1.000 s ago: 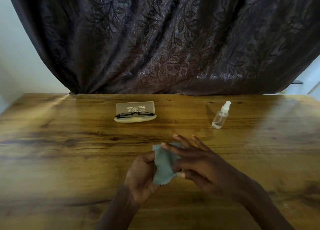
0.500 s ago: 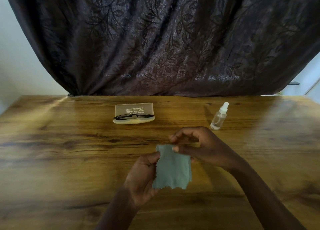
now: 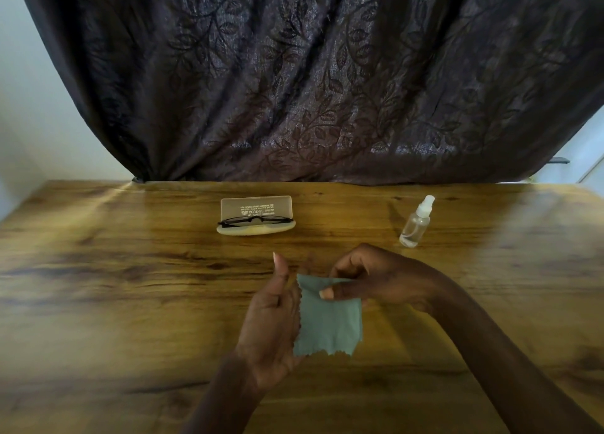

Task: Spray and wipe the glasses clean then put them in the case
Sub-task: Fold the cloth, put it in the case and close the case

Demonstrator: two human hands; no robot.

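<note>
A grey-green cleaning cloth (image 3: 328,324) hangs above the wooden table (image 3: 130,303), near its front. My right hand (image 3: 382,280) pinches the cloth's top edge between thumb and fingers. My left hand (image 3: 271,316) is at the cloth's left edge with the thumb raised off it; its fingers are hidden behind the cloth. Black-framed glasses (image 3: 255,220) lie folded in the open beige case (image 3: 256,204) farther back, at the table's middle. A small clear spray bottle (image 3: 415,227) with a white nozzle stands upright to the right of the case, just beyond my right hand.
A dark, leaf-patterned curtain (image 3: 310,74) hangs behind the table's far edge. Pale walls show at both sides.
My right hand has shifted its pinch along the top edge of the cloth, which now hangs unfolded. My left thumb has lifted off the cloth. Glasses, case and bottle have not moved.
</note>
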